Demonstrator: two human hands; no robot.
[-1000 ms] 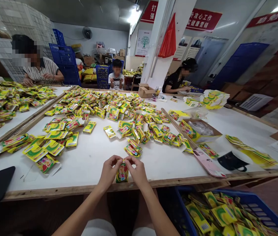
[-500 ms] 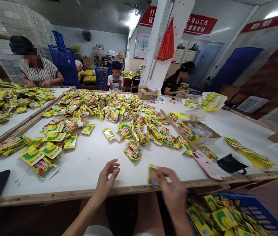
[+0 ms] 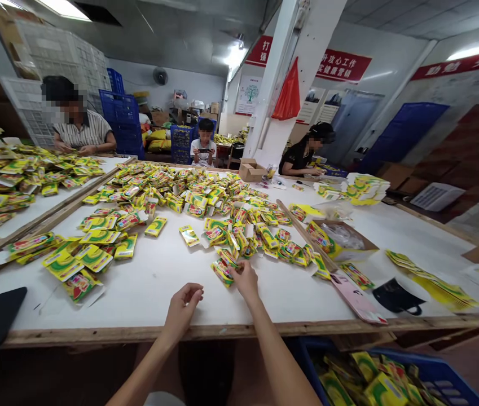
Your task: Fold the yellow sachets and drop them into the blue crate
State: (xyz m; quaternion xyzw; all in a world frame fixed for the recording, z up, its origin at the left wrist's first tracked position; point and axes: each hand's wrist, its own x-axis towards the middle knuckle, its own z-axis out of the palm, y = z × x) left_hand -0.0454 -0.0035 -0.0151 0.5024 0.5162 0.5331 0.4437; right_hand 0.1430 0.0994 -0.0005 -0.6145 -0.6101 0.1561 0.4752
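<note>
Cartons [image 3: 221, 274] flat, rectangular; right hand [image 3: 246, 280] touching one, grip unclear; left hand [image 3: 185, 300] half-curled, empty.

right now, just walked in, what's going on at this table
A person is handling small yellow boxes. Their right hand is at the nearest few boxes, fingers touching one; whether it is gripped yet is hard to tell. The left hand is beside it, near the edge of the white table, with no box visible in it. A large heap of boxes lies farther back, and more are in a blue basket below the table edge.
</note>
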